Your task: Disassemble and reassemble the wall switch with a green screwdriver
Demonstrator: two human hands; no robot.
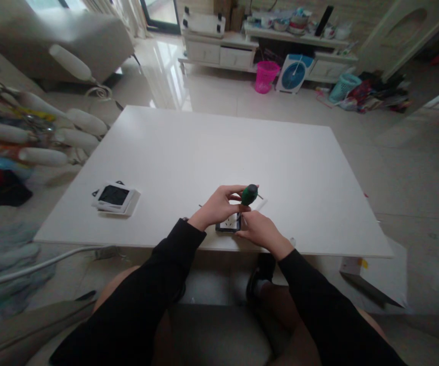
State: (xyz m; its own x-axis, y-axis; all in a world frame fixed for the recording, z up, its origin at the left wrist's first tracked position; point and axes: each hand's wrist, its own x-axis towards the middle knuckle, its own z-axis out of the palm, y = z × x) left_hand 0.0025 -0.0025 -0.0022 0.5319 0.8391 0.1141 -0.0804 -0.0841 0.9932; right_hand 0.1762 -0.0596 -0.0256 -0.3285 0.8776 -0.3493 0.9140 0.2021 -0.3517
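Observation:
Close to the table's front edge lies a wall socket (229,222) with a white face and a dark rim. My left hand (221,204) is closed around a screwdriver (250,194) with a green and black handle, held upright over the socket; its tip is hidden by my fingers. My right hand (260,229) grips the right side of the socket, its fingers close to the screwdriver's lower end. Behind my hands a white plate (260,204) lies partly covered. A thin dark object pokes out left of my left wrist, too small to name.
On the left of the white table (204,147) is a stack of white frames (116,197) with dark centres. A small clear item (292,241) sits by the front edge. A white box (379,274) stands on the floor at right. Lamp arms (85,122) reach near the table's left edge.

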